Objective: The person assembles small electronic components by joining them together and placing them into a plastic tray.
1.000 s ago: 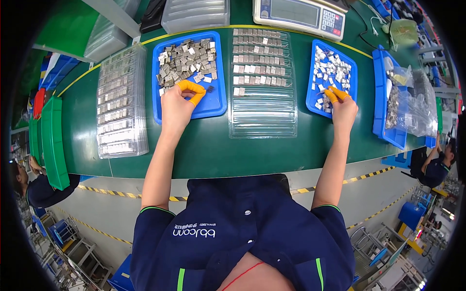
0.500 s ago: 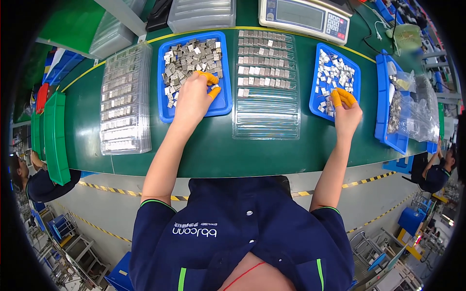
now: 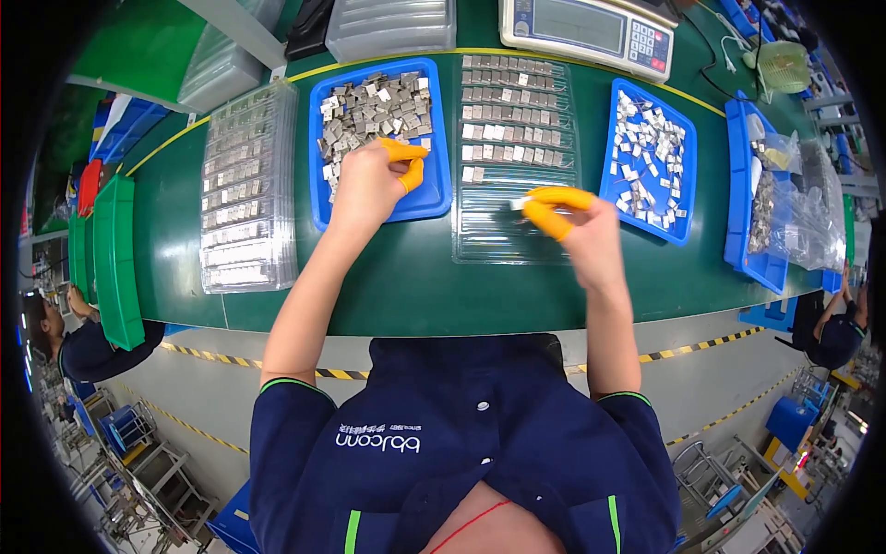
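My left hand [image 3: 374, 185], with yellow finger cots on thumb and forefinger, is closed in a pinch over the left blue tray [image 3: 420, 205]. Small silver-grey metal pieces [image 3: 374, 106] lie heaped in that tray; what the left fingertips hold, if anything, cannot be made out. Between my right hand's [image 3: 581, 235] yellow-capped fingertips is a small white connector [image 3: 520, 203]. This hand hovers over the lower part of a clear ribbed plastic tray [image 3: 498, 242], whose upper rows carry small silver and white pieces. More white connectors [image 3: 646, 138] lie scattered in the right blue tray [image 3: 688, 166].
A stack of filled clear trays [image 3: 245, 194] stands on the left, beside green bins [image 3: 115, 263]. Along the back are a digital scale [image 3: 591, 32] and clear plastic containers [image 3: 392, 28]. At right sits a blue bin [image 3: 738, 217] with plastic bags [image 3: 803, 217]. People are at both sides.
My right hand has moved left from the right blue tray to above the ribbed tray, carrying a white connector. My left hand stays pinched over its tray.
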Motion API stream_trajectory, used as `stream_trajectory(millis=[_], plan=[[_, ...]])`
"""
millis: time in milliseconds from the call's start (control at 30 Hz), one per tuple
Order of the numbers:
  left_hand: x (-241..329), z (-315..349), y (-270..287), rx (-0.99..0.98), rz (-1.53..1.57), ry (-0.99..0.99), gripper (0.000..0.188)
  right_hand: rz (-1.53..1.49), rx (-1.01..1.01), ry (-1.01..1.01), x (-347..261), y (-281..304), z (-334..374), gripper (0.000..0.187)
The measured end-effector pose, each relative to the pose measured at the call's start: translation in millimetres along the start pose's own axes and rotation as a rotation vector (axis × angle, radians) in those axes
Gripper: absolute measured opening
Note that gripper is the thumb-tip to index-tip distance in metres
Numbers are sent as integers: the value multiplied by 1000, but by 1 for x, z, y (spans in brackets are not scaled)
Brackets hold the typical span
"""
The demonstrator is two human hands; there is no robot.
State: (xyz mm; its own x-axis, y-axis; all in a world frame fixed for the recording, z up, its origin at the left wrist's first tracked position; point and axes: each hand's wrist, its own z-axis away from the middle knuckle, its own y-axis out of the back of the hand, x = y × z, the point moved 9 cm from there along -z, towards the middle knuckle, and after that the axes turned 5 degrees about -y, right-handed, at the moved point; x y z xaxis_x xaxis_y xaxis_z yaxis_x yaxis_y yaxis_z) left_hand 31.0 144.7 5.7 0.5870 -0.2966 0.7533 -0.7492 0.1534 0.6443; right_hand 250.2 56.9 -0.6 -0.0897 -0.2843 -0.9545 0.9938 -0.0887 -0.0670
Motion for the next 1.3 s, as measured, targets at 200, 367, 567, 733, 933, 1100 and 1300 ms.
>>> stream_trajectory(millis=[200, 367, 567, 733, 933, 1100, 1300], plan=[[-17, 33, -20, 130, 991, 407, 28, -112, -56, 46, 17, -64, -8, 17], [4, 54, -37, 254, 1354, 500, 25, -357, 35, 20, 15, -69, -8, 17], [11, 60, -39, 317, 1323, 520, 25, -390, 41, 30, 16, -61, -4, 17], [19, 55, -36, 227, 1195, 444, 26, -360, 58, 19, 16, -47, -2, 16], [25, 54, -29, 57, 843, 298, 22, 68, -141, -86, 6, -41, -4, 17], [25, 58, -32, -51, 873, 369, 22, 30, -207, -44, 14, -40, -5, 18], [28, 65, -39, -173, 1008, 406, 20, -241, -311, -233, 27, -48, 3, 20]])
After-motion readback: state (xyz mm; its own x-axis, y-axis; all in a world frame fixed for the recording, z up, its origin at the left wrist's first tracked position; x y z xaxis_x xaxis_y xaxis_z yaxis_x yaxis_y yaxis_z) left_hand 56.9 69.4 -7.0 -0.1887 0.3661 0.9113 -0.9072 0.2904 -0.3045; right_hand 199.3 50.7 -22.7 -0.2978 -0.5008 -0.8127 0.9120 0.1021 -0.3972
